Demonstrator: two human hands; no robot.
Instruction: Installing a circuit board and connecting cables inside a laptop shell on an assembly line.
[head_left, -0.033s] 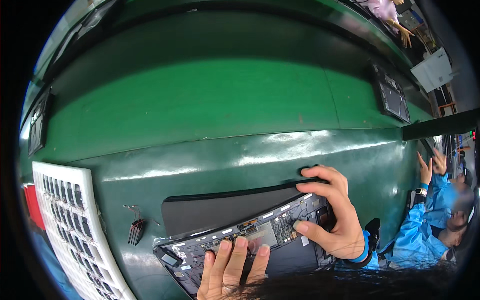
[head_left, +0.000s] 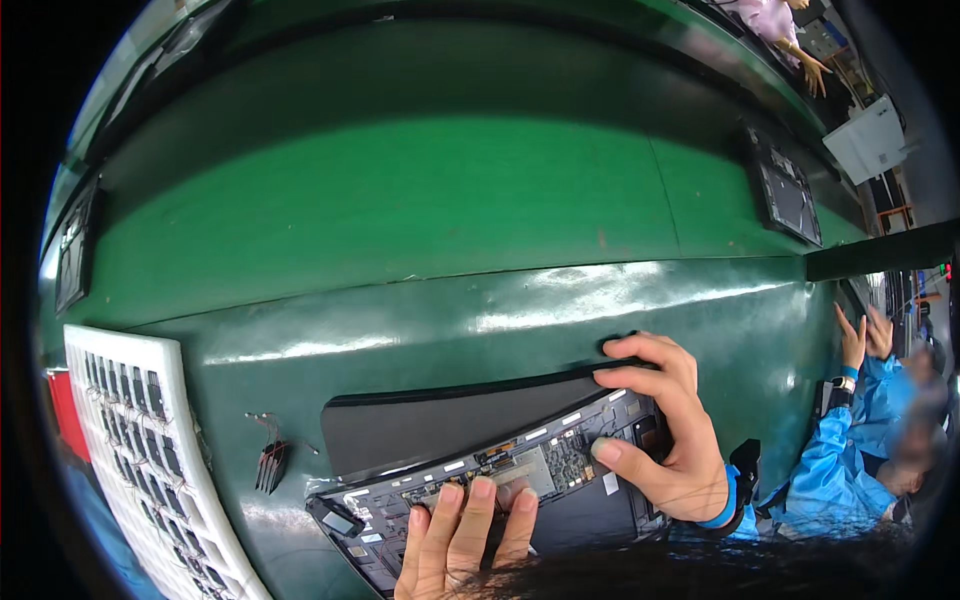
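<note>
At the far left a white foam tray [head_left: 172,352] carries rows of small dark parts with thin wires, and just beside it on the green bench [head_left: 240,375] lies a loose wired part [head_left: 270,468]; its leads are best kept clear of the work. The opened device [head_left: 600,525] lies at the near edge of the bench, circuit board exposed, a dark panel [head_left: 430,425] behind it. The left hand [head_left: 455,545] is extended, fingers slightly spread, fingertips on the board, with nothing seen in its grasp; light, even pressure seems wisest there, spread across the metal shield [head_left: 530,476] rather than the small components. The right hand [head_left: 690,445] is half curled, thumb on the board and two fingers at the panel's back edge; whether it pinches is unclear. Steadying by the rim would probably spare the board more than leaning on the thumb.
</note>
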